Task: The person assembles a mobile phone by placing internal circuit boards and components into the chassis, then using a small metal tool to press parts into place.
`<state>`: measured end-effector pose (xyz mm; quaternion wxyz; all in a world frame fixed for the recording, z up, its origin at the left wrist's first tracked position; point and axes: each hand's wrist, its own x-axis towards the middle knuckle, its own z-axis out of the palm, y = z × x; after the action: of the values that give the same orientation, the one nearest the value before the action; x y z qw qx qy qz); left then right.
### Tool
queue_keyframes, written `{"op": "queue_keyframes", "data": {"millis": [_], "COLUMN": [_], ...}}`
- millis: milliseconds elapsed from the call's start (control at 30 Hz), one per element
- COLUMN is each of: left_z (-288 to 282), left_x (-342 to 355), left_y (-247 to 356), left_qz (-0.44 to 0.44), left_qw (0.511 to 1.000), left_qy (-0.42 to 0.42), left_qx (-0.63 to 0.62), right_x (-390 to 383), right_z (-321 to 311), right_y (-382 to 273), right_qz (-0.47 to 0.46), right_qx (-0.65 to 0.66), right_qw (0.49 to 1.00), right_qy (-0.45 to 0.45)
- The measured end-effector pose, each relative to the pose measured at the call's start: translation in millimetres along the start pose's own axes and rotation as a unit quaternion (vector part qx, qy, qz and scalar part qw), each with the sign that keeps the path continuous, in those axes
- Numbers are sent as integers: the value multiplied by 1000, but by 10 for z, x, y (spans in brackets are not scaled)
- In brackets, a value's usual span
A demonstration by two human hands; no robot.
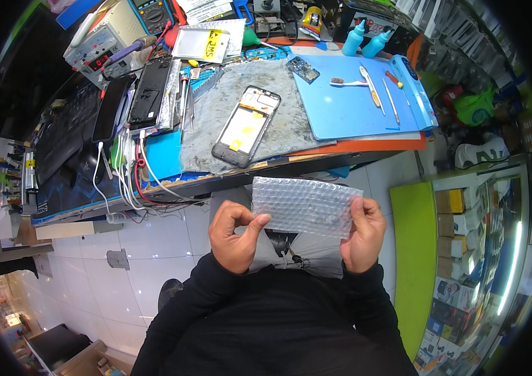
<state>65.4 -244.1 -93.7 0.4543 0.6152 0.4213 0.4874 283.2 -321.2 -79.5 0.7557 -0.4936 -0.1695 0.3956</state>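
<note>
A clear bubble-wrap pouch [303, 205] is stretched out flat above my lap, in front of the bench edge. My left hand [234, 235] pinches its left edge between thumb and curled forefinger. At the opposite end, the thumb and fingers of my right hand [364, 230] are closed on the right edge. Whether anything lies inside the pouch cannot be made out. On the grey cloth [206, 135] beyond it rests an opened phone housing [241, 133] with its battery bay showing white and yellow.
A blue mat [335, 116] carries a circuit board [303, 69], a toothbrush [348, 83] and slim tools. Two blue bottles [353, 39] stand behind. At left are phones [150, 94], white cables [129, 178] and a power supply [97, 53]. A glass display case [472, 250] stands at right.
</note>
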Motion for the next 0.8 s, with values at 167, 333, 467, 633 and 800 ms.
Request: {"op": "queue_keyframes", "data": {"millis": [167,333,467,633,800], "left_z": [-30,-39,12,41,-8], "left_x": [22,54,72,100,69], "left_y": [16,1,-7,31,-72], "left_qz": [9,-41,6,-120,-76], "left_qw": [998,995,998,991,994], "left_qy": [-38,-60,-58,-47,-64], "left_qx": [52,65,32,-41,-47], "right_x": [-36,-39,-51,-42,18], "right_z": [-7,-13,19,-28,-37], "right_y": [20,9,-15,8,-59], "right_qz": [-12,-21,-24,-30,2], "right_qx": [-10,-6,7,10,9], "right_qw": [1000,999,999,998,1000], "right_qy": [-23,-26,-39,-45,-15]}}
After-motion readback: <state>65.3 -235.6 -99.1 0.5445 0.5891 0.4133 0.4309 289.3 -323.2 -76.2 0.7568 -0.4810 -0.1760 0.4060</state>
